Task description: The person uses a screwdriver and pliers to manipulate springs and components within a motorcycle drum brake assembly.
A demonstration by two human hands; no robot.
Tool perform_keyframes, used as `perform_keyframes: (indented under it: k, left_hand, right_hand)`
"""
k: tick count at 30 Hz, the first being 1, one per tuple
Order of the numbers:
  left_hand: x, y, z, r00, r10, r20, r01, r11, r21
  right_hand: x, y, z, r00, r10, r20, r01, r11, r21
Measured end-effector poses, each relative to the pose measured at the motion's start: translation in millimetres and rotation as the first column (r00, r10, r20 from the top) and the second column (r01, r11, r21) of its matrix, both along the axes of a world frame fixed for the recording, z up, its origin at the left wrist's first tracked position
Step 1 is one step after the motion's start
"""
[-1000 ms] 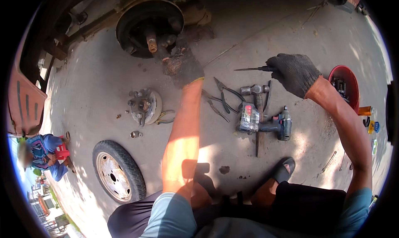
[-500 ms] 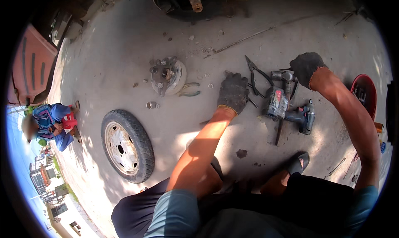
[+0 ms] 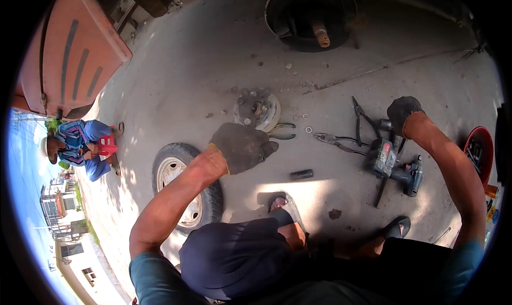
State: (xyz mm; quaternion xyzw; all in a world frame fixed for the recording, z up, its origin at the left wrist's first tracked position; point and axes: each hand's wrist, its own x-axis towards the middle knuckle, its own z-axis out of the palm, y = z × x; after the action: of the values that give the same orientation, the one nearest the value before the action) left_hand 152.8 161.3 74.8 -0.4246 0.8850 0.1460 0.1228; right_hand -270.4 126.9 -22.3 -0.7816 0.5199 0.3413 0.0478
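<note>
My left hand (image 3: 241, 147), in a dark work glove, hovers over the ground just in front of a round metal wheel hub (image 3: 269, 113) with studs. Its fingers are bunched and partly hidden, so its grip cannot be made out. Beside it lie green-handled pliers (image 3: 285, 136). My right hand (image 3: 404, 114), gloved too, is closed beside a hammer (image 3: 385, 125); what it holds, if anything, is hidden. Between the hands lie combination pliers (image 3: 333, 138), long-nose pliers (image 3: 360, 113) and a cordless impact driver (image 3: 408, 176) lying across the hammer's handle.
A wheel with a tyre (image 3: 213, 201) lies at left, partly behind my left arm. Small rings (image 3: 308, 129) and a black cylinder (image 3: 302, 174) are on the ground. A red bowl (image 3: 479, 150) of parts stands at right. A person (image 3: 85, 145) sits at far left; an axle end (image 3: 321, 35) projects above.
My left hand has come away from the combination pliers, leaving them on the ground, and moved left toward the hub. My right hand stays near the hammer. The whole view has shifted.
</note>
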Motion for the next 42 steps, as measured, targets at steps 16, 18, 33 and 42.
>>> perform_keyframes:
  k: [16, 18, 33, 42]
  left_hand:
    - [-39, 117, -236, 0.885, 0.142, -0.444, -0.098, 0.988, 0.121]
    - [-38, 115, -232, 0.858, 0.145, -0.493, -0.107, 0.989, 0.105]
    - [-41, 123, -260, 0.785, 0.213, -0.581, -0.168, 0.977, 0.131]
    - [-52, 106, -211, 0.908, 0.135, -0.396, -0.107, 0.99, 0.093]
  right_hand:
    - [-60, -38, -40, 0.906, 0.197, 0.374, -0.172, 0.98, -0.1]
    - [-70, -33, -35, 0.93, 0.209, 0.304, -0.197, 0.978, -0.069]
    - [0, -18, -19, 0.994, 0.101, 0.048, -0.106, 0.986, 0.128]
    - [-12, -55, -29, 0.992, 0.123, 0.022, -0.125, 0.981, 0.15]
